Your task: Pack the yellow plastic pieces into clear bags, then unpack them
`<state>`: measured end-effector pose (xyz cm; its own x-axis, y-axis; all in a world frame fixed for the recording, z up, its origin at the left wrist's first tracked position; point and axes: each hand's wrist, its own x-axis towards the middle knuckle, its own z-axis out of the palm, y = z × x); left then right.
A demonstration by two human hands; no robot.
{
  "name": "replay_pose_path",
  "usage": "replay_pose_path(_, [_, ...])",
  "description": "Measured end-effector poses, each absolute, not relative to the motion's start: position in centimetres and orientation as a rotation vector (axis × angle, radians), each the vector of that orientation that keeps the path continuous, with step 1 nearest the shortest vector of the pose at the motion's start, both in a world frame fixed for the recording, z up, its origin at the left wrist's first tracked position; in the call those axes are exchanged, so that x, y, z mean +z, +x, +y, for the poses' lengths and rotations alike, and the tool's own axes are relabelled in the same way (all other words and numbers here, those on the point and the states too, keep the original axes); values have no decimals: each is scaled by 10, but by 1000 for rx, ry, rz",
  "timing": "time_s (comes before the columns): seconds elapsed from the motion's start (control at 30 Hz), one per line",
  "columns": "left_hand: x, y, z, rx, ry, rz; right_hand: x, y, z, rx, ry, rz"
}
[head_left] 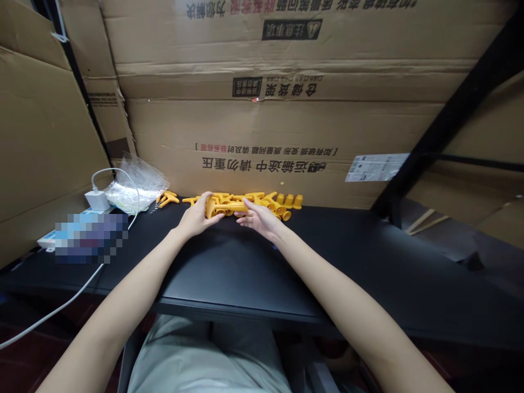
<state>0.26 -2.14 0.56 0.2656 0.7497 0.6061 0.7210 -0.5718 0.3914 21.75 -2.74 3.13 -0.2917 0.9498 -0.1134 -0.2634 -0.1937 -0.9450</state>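
Between my two hands is a yellow plastic part (232, 207) with a wide flared end and a straight bar, lying roughly level above the far side of the table. My left hand (195, 217) grips the flared end between thumb and fingers. My right hand (261, 219) pinches the other end of the bar, the thumb on top. Just behind the hands lies a row of similar yellow plastic parts (270, 197), partly hidden by the fingers. Several small yellow flanged cups (298, 202) stand or lie at its right end.
The black table (229, 267) backs onto a large cardboard sheet (262, 125). At the left are yellow forked pieces (167, 198), a clear plastic bag (135, 188), a white charger (98, 200) with its cable, and a blurred-out object (92, 237). A black metal post (450, 103) slants up at right.
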Motion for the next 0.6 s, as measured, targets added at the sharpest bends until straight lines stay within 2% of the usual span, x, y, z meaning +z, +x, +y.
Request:
replay_pose_path(0.1, [4, 2, -19, 1252, 2466, 1341, 32, 223, -20, 1639, -944, -914])
replay_pose_path(0.17, [2, 0, -17, 1257, 2494, 1328, 29, 230, -12, 1499, -919, -853])
replay_pose_path(0.37, [1, -2, -15, 1207, 2577, 1328, 5, 255, 20, 743, -995, -979])
replay_pose_path(0.6, [2, 0, -17, 1172, 2609, 1314, -23, 265, 24, -87, -1188, -1714])
